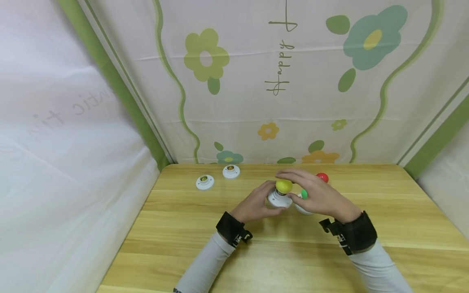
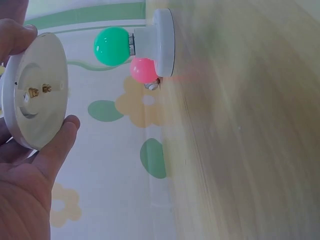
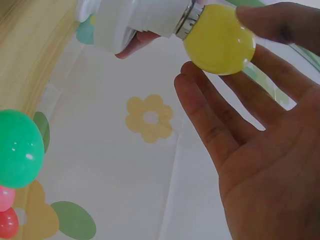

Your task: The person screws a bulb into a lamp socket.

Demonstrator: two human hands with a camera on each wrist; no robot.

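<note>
A yellow light bulb sits in a round white lamp holder, its metal collar partly showing at the mouth. My left hand grips the holder by its rim and keeps it lifted off the table, tilted. In the left wrist view the underside of the holder faces the camera, with two brass screws. My right hand holds the yellow bulb between thumb and fingers, the other fingers spread out. Just beside it stands a green bulb in another white holder, partly behind the right hand.
Two white lamp holders without bulbs, one nearer and one farther back, stand at the table's back left. A red bulb lies behind the right hand. Printed fabric hangs along the wooden table's back edge.
</note>
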